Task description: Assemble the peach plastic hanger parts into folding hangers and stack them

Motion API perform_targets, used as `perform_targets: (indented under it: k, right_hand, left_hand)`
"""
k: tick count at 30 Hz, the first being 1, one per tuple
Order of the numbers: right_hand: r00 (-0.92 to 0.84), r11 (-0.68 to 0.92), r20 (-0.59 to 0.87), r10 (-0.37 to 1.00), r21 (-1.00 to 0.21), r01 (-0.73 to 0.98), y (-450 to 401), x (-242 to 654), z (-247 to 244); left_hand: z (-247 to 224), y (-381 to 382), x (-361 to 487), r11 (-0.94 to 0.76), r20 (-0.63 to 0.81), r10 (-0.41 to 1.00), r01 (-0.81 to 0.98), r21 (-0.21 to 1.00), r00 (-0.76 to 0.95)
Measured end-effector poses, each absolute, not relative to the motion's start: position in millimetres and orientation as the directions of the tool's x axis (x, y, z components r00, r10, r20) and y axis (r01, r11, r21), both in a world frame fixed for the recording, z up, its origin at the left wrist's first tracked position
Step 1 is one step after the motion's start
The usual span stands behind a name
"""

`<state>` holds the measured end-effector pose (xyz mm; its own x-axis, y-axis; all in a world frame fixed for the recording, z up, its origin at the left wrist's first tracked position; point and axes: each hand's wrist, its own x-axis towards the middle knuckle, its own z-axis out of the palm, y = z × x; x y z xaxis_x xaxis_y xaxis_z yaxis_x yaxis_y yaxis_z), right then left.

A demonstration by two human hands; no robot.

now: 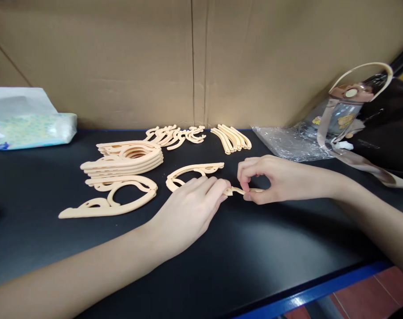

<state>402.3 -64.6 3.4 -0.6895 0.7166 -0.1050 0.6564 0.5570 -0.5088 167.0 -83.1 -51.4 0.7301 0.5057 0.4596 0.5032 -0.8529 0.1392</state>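
Note:
My left hand (189,212) is closed over a cream plastic folding hanger (201,167), lying folded on the table, and covers its near side. A slim cream bar (237,190) runs out at the right, meeting a cream end by my left fingertips; whether the two are joined I cannot tell. Thumb and fingers of my right hand (271,179) pinch this bar. To the left lies another folded hanger (128,212), in front of a stack of similar hangers (131,167). Behind my hands are a heap of cream hooks (174,137) and several loose curved bars (232,139).
A tissue pack (38,128) is at the back left. Clear plastic wrapping (287,144) and a bottle (344,115) with a handle and strap stand at the right, beside a black bag (387,133). The black table (221,266) has a blue front edge.

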Motion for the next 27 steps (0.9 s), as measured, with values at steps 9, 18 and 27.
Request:
perform_targets:
  k: [9, 18, 27]
  right_hand:
    - [-0.716, 0.537, -0.119, 0.688, -0.579, 0.613, -62.5, 403.7, 6.5]
    - [-0.732, 0.434, -0.212, 0.647, -0.687, 0.582, -62.9, 403.2, 0.9]
    - [-0.734, 0.432, -0.218, 0.643, -0.688, 0.583, -63.2, 402.3, -1.4]
  left_hand:
    - [-48.7, -83.5, 166.4, -0.844, 0.424, 0.531, 0.502, 0.189, 0.734]
    - [-50.4, -82.9, 164.6, -0.867, 0.382, 0.499, 0.450, 0.215, 0.778]
    - [-49.7, -80.5, 164.3, -0.863, 0.318, 0.500, 0.433, 0.261, 0.805]
